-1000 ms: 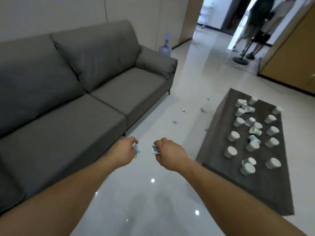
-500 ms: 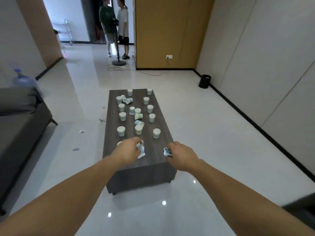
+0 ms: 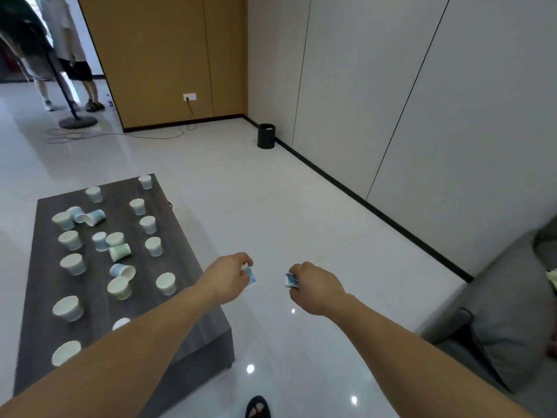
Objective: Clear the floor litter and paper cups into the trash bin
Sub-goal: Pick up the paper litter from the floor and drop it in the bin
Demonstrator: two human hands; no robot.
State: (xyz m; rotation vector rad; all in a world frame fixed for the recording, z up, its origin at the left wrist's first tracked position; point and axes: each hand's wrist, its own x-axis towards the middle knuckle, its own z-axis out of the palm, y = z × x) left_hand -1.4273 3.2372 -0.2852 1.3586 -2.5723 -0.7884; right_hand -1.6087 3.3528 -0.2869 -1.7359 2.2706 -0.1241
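My left hand (image 3: 229, 277) pinching blue-white litter scrap (image 3: 250, 278), fingers curled. My right hand (image 3: 313, 289) gripping second scrap (image 3: 291, 280) — both hovering over floor, near middle. Trash bin (image 3: 266, 135) standing far, against right wall, well apart from hands. Paper cups (image 3: 165, 283) sitting on dark table (image 3: 42, 267) at left — some upright, some tipped.

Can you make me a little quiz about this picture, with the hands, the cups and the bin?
1. True or false: the black trash bin stands on top of the table.
2. How do the left hand and right hand hold the bluish scraps? A) pinched in curled fingers B) lying on flat palms C) not at all
3. Are all the paper cups on the table upright?
Key: 1 false. 2 A. 3 No, a few lie on their sides.
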